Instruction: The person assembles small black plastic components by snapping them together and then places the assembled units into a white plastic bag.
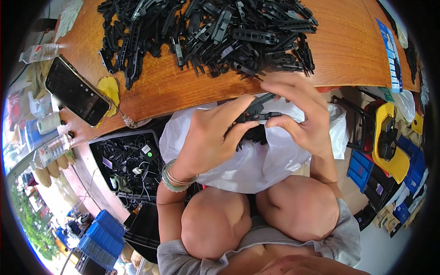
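My left hand (205, 140) pinches a black plastic part (257, 116) between thumb and fingers, just off the table's front edge. At the part's other end is my right hand (308, 117), its thumb against the narrow ribbed strip and its bent fingers above, slightly blurred. Below both hands, a white plastic bag (247, 167) lies open over my lap, with some black pieces partly visible inside. On the table in front is a large heap of black plastic parts (215, 34), long and clip-like.
The wooden table (343, 50) carries a smartphone (75, 91) on a yellow piece (107, 89) at left. Plastic bottles (39, 53) stand near the left edge. A black bin of cables (128, 160) sits lower left, beyond it a blue crate (103, 238). A yellow chair (387, 142) is at right.
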Demonstrator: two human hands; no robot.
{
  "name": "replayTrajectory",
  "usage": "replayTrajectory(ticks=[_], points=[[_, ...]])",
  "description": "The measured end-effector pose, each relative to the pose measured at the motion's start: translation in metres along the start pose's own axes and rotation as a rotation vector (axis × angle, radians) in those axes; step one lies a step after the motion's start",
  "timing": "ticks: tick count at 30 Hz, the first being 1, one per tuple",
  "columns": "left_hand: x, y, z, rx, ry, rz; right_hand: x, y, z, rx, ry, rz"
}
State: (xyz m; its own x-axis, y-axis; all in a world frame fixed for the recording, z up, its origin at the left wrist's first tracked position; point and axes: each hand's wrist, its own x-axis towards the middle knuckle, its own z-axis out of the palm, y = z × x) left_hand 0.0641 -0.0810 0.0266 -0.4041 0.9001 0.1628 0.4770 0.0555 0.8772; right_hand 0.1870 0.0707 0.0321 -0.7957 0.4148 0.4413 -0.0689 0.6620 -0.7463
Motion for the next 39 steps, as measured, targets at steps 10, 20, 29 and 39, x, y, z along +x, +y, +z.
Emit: replayTrajectory(ticks=[10, 20, 29, 39], points=[[-0.002, -0.003, 0.002, -0.042, -0.019, 0.016, -0.013, 0.003, 0.004, 0.123, -0.062, 0.055], [0.036, -0.03, -0.036, 0.227, 0.132, 0.062, -0.011, 0.008, -0.002, 0.376, -0.367, 0.199], [0.107, -0.049, -0.025, 0.612, 0.309, 0.106, 0.018, 0.036, -0.021, -0.367, 0.157, 0.186], [0.051, 0.0, -0.025, -0.348, 0.416, -0.234, -0.002, 0.049, -0.037, -0.447, 0.216, 0.388]])
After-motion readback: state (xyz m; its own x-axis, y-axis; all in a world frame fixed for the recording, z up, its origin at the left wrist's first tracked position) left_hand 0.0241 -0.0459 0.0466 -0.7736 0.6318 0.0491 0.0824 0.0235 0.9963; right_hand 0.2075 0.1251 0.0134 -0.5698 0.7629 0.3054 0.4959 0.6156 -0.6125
